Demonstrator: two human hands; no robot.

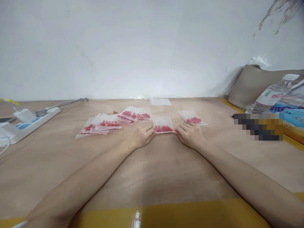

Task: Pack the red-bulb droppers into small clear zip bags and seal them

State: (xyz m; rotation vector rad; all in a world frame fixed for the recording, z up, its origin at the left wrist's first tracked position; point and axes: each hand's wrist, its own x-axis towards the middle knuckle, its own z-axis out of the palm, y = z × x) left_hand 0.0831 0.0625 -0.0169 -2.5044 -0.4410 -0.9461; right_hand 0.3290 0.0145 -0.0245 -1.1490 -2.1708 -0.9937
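Observation:
A small clear zip bag [162, 121] with several red pieces in its near end lies between my hands. My left hand [142, 136] pinches the bag's near left corner, fingers closed. On the opposite corner, my right hand [189, 134] grips with its fingers closed too. Just beyond my right hand lies another clear bag [193, 118] holding red pieces. To the left of my left hand is an overlapping pile of similar filled bags [106, 124], with more bags [135, 114] behind it. What the red pieces are, I cannot tell exactly.
A flat pale bag [160, 102] lies near the wall. At left stands a white power strip [38, 122] with plugs and a grey cable. On the right are a water bottle [270, 95], a blue packet [293, 117], a grey-brown bag [249, 84] and a blurred-out dark item [261, 126].

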